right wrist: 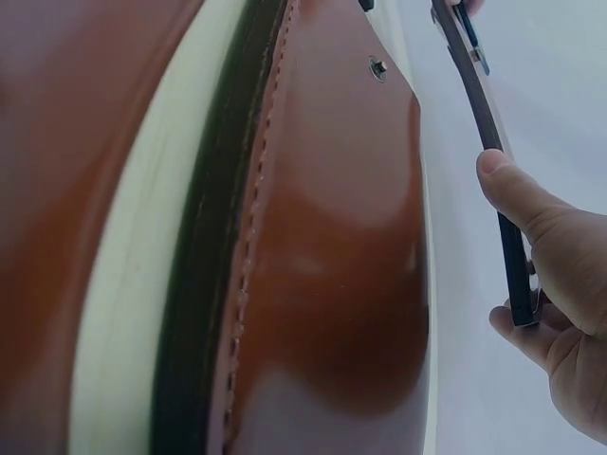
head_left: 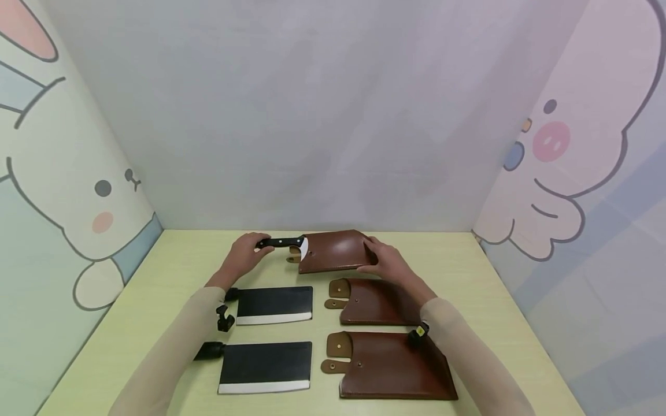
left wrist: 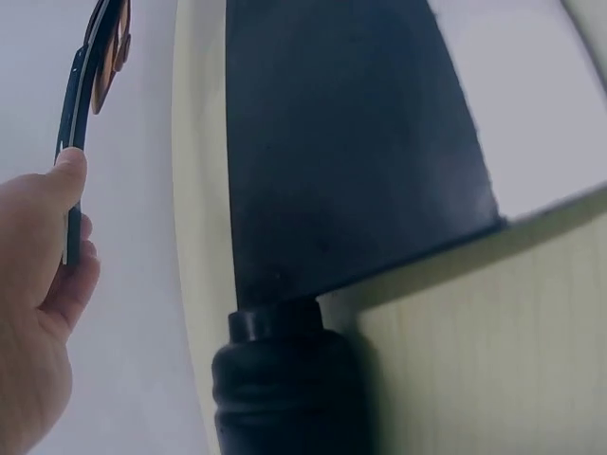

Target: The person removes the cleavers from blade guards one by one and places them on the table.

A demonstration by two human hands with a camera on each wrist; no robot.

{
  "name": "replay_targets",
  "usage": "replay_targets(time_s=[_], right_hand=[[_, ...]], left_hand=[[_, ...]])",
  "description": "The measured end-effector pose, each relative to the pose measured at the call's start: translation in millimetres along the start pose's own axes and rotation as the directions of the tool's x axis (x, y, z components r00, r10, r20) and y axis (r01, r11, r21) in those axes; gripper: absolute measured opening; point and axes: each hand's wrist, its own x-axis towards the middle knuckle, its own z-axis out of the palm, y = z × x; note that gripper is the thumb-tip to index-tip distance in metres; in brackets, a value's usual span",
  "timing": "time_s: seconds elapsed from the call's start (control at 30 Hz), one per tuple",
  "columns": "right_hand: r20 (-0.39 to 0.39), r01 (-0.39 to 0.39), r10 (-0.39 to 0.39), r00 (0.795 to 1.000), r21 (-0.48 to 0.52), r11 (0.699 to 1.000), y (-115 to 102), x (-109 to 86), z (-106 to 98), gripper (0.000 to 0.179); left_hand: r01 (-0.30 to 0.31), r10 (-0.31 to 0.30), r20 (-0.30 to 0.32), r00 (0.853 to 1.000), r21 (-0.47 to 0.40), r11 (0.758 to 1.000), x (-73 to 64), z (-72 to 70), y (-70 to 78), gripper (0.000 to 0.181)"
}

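My left hand grips the black riveted handle of a knife at the back of the table. A short silver piece of its blade shows at the mouth of a brown leather sheath; the rest of the blade is hidden. At the sheath's far right end, my right hand holds it by the edge. In the right wrist view, the thumb and fingers of this hand pinch the sheath from both sides. The left wrist view shows the thumb on the handle.
Two black cleavers with silver edges, an upper one and a lower one, lie at front left. Opposite them are two more brown sheaths, one behind and one nearer, straps to the left. A pale wall bounds the table's back.
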Motion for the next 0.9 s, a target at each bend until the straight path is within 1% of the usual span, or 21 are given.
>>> replay_targets(time_s=[0.13,0.37,0.47,0.7,0.9], right_hand=[[-0.005,0.003,-0.003,1.0,0.001,1.0,0.5,-1.0,-0.3,0.092],[0.012,-0.007,0.007,1.0,0.011,1.0,-0.4,-2.3,0.4,0.092],[0.016,-0.009,0.008,1.0,0.013,1.0,-0.7,-3.3,0.4,0.092],[-0.018,-0.007,0.007,1.0,0.017,1.0,-2.4,-2.8,-0.2,0.093],[-0.03,-0.01,0.011,0.999,0.031,0.999,-5.7,-4.4,0.9,0.094]], left_hand=[[-0.01,0.01,-0.006,1.0,-0.013,1.0,-1.2,-3.0,0.7,0.041],[-0.039,0.038,-0.038,0.999,-0.029,0.999,-4.4,-3.9,-1.8,0.04],[-0.05,0.048,-0.061,0.997,-0.035,0.998,-5.5,-4.3,-2.3,0.04],[-0.07,0.065,-0.1,0.993,-0.047,0.996,-4.2,-8.1,-1.3,0.044],[-0.076,0.069,-0.127,0.989,-0.054,0.996,-5.0,-8.5,-4.7,0.043]])
